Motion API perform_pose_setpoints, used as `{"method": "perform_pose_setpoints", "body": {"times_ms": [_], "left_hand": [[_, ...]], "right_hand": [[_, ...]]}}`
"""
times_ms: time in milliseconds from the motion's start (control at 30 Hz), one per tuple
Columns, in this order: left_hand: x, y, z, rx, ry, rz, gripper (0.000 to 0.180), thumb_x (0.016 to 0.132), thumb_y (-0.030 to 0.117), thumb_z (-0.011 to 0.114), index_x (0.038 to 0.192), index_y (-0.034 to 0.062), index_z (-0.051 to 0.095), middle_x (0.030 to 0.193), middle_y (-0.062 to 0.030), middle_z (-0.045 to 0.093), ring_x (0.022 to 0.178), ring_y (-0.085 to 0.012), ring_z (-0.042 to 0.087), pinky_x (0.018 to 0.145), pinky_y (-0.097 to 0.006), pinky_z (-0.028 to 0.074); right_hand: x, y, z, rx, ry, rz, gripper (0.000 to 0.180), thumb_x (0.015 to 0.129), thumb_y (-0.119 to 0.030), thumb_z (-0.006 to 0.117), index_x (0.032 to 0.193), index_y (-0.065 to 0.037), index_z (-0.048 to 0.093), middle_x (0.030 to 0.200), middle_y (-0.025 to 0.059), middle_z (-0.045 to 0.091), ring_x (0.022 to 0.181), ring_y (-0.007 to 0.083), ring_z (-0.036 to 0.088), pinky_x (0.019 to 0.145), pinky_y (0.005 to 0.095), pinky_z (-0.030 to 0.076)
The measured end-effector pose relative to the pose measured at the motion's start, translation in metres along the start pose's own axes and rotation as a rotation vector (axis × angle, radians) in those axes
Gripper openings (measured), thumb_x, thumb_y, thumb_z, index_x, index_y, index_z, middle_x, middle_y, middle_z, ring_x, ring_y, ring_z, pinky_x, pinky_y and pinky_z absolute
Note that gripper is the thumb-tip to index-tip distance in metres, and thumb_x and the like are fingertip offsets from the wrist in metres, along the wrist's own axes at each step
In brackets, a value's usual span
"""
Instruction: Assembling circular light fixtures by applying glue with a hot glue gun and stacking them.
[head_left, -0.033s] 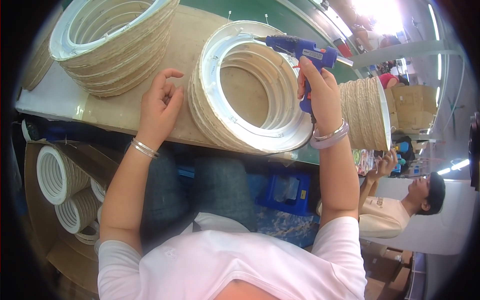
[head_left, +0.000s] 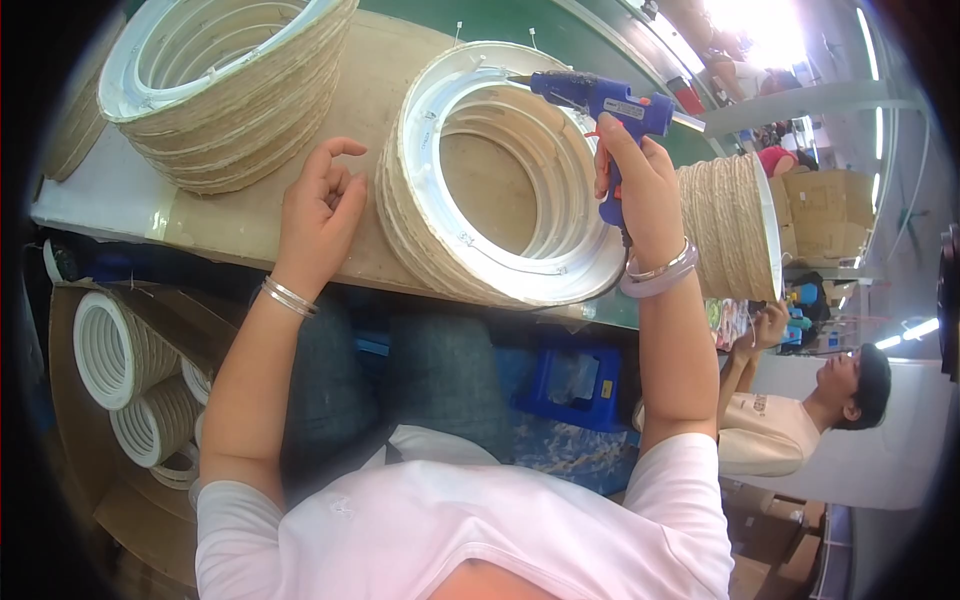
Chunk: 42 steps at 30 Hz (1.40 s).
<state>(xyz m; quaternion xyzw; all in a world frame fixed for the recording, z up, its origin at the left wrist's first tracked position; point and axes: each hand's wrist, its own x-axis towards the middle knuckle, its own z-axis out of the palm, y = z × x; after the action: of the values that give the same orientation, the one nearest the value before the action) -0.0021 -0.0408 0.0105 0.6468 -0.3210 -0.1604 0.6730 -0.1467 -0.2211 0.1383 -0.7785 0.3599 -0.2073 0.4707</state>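
Note:
My right hand (head_left: 640, 185) is wrapped round the handle of a blue hot glue gun (head_left: 608, 100). Its nozzle points left, at the far part of the white rim of a stack of rings (head_left: 398, 190), whose outer sides are wrapped in beige cord-like material. A cable runs down from the handle past the stack's near side. To the left of that stack, my left hand (head_left: 322, 205) hovers with nothing in it, index finger stretched out and the other fingers loosely bent. Small thin wires stick up from the stack's far edge.
Another beige ring stack (head_left: 240, 140) stands on the brown work surface (head_left: 400, 50) at left, and one (head_left: 725, 225) lies at right. Below left, a cardboard box (head_left: 85, 420) holds more rings. A blue stool (head_left: 570, 385) is under the table. A co-worker (head_left: 780, 425) sits at right.
My hands, the glue gun and the ring stack keep their places. Only the co-worker's hands at right have shifted slightly.

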Motion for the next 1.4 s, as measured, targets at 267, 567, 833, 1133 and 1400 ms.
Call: {"method": "perform_pose_setpoints", "body": {"times_ms": [267,567,833,1133,1400], "left_hand": [[0.002,-0.003,-0.002,-0.005,-0.013,0.027,0.019,0.078,0.002,0.047,0.097,0.0018,0.045,0.053,0.0041,0.035,0.048,-0.002,0.03,0.044,-0.018,0.026],[-0.002,0.017,-0.012,-0.178,0.007,0.049,0.018,0.081,0.006,0.045,0.099,0.0027,0.045,0.058,0.0066,0.035,0.051,-0.0002,0.029,0.045,-0.015,0.02],[0.038,0.114,0.001,0.314,-0.036,0.322,0.013,0.078,0.009,0.052,0.085,-0.0002,0.057,0.065,-0.0001,0.05,0.061,-0.0062,0.041,0.054,-0.018,0.032],[0.138,0.139,0.064,1.189,-0.572,1.003,0.007,0.066,0.012,0.06,0.072,0.0083,0.062,0.071,-0.005,0.053,0.073,-0.0212,0.049,0.068,-0.031,0.038],[0.146,0.122,0.1,1.356,-0.823,0.924,0.006,0.066,0.012,0.059,0.071,0.0115,0.062,0.081,-0.0031,0.051,0.085,-0.0192,0.047,0.08,-0.032,0.035]], "right_hand": [[-0.001,0.002,-0.002,-0.045,-0.01,-0.035,0.03,0.078,-0.03,0.052,0.061,-0.006,0.05,0.052,-0.0003,0.047,0.045,0.0048,0.04,0.043,0.0176,0.03],[-0.039,0.003,-0.032,0.317,-0.08,-0.041,0.026,0.081,-0.028,0.047,0.081,-0.003,0.053,0.063,0.0051,0.055,0.048,0.0051,0.043,0.042,0.0164,0.033],[-0.08,0.088,-0.049,0.828,0.233,-0.159,0.033,0.084,-0.031,0.037,0.088,0.0,0.049,0.081,0.0134,0.055,0.058,0.0072,0.043,0.046,0.0182,0.035],[-0.089,0.15,-0.039,1.007,0.294,-0.098,0.036,0.084,-0.033,0.037,0.085,0.0,0.05,0.081,0.0122,0.054,0.057,0.0072,0.041,0.048,0.0185,0.034],[-0.088,0.165,-0.038,1.008,0.278,-0.087,0.035,0.084,-0.031,0.038,0.086,0.002,0.05,0.08,0.0125,0.054,0.056,0.0075,0.041,0.047,0.019,0.034]]}}
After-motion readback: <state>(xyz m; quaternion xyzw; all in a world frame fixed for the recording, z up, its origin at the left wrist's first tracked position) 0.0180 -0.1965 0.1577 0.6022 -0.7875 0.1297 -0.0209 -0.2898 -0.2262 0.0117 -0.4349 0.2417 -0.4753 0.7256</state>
